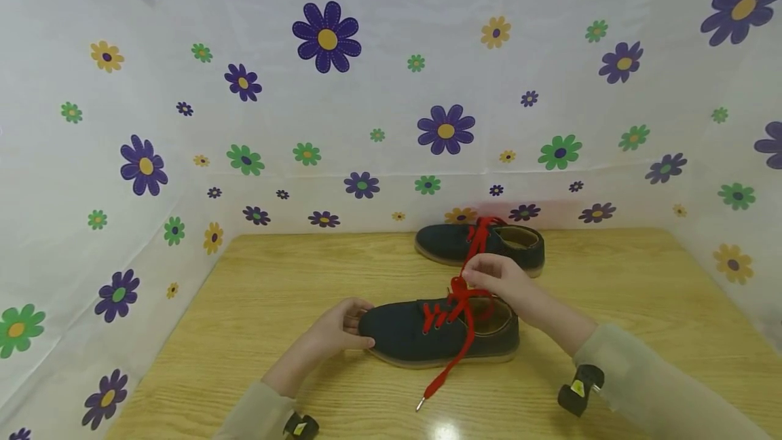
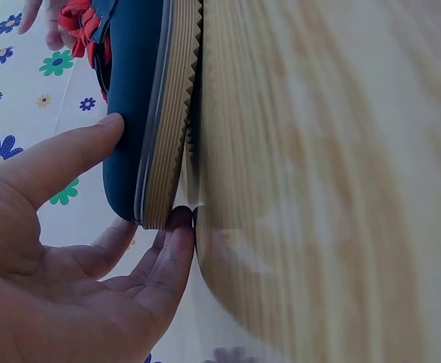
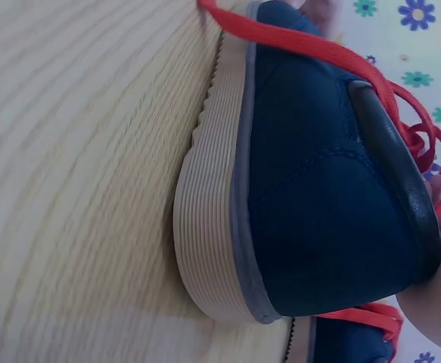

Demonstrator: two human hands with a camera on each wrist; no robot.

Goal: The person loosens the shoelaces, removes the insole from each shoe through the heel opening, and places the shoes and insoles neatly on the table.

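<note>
Gripping the near shoe by its toe, the left hand has fingers bent round the front and thumb against the side. Over that shoe, upright on the table, the right hand pinches the red lace; the far shoe sits behind.

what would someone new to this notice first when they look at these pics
Probably the bright red shoelace, tied in a bow on the near dark blue shoe, with one end trailing over its side towards the table's front edge. The left hand holds that shoe's toe, while the right hand is at the bow. Behind, a matching shoe sits before a white sheet covered in purple, green and yellow flowers.
</note>
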